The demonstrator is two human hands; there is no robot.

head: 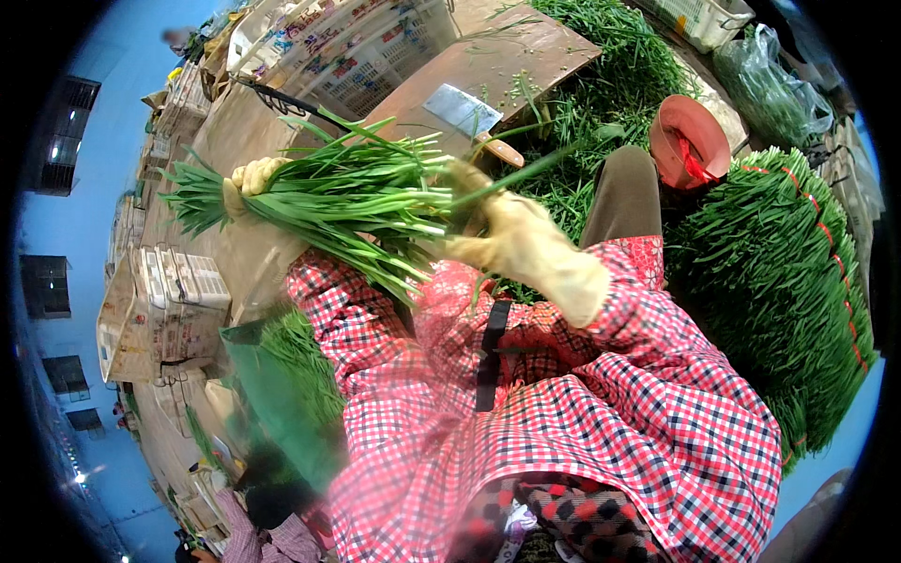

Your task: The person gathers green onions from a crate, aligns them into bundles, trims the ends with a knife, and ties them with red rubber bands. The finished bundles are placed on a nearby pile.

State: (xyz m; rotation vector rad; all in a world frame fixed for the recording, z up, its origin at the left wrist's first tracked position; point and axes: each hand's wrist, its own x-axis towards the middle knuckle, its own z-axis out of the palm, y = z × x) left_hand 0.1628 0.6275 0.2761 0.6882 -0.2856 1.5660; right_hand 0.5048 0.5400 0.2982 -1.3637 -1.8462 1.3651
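My left hand [255,179], in a pale glove, grips a bunch of green garlic chives [352,193] near its leafy end. The pale cut ends point right, towards my right hand [510,232]. That hand is gloved too and blurred, its fingers beside the stem ends; loose green blades pass by it, and whether it holds any I cannot tell. Beyond the bunch a cleaver [463,111] with a wooden handle lies at the edge of a brown board [521,53]. A big stack of chives [767,295] tied with red string stands at the right.
Loose green trimmings [605,77] lie beside and under the board. A red plastic container [690,141] with red strips inside is beyond my knee. Plastic crates [373,63] stand at the back, others [186,295] at the left. A co-worker's sleeve [243,528] shows at lower left.
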